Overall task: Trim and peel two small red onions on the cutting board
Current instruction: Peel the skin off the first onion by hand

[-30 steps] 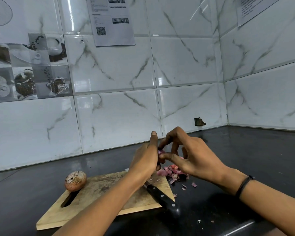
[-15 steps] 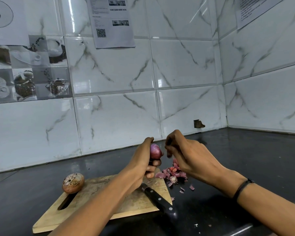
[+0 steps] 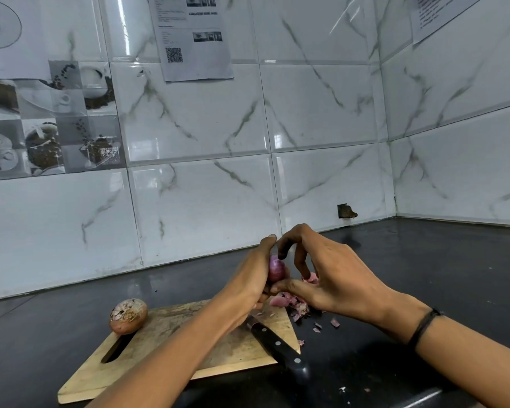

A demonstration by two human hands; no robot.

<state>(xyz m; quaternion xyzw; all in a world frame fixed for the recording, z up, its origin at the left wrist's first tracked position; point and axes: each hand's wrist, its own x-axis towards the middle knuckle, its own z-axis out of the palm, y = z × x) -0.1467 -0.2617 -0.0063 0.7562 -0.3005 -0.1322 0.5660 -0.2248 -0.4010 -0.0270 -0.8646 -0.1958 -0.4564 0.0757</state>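
— Black counter [image 3: 424,260] runs back to a white marble-tiled wall [image 3: 203,201], and the two walls meet in a corner at the far right. How much room is around the work?

— Dark open counter shows behind the hands up to the wall and off to the right. The wooden cutting board [image 3: 165,348] lies at an angle at lower left, its slot end nearer the left. A black-handled knife [image 3: 280,346] lies across its right edge, handle hanging over onto the counter.

— And the onions?

— An unpeeled onion [image 3: 128,315] sits on the board's far left corner, just above the slot, well apart from both hands. The purple onion [image 3: 276,269] is held in the air above the board's far right corner.

— How do the fingers sit on it?

— The left hand [image 3: 248,284] cups it from the left, fingers [image 3: 268,242] curled round it with the thumb up along its top. The right hand [image 3: 336,281] pinches it: thumb under its lower end, forefinger hooked over the top, other fingers [image 3: 301,260] bent and spread beside it.

— Anything beneath?

— Pink peel scraps [image 3: 295,304] are heaped just off the board's right edge, under the right hand, with a few bits scattered nearer
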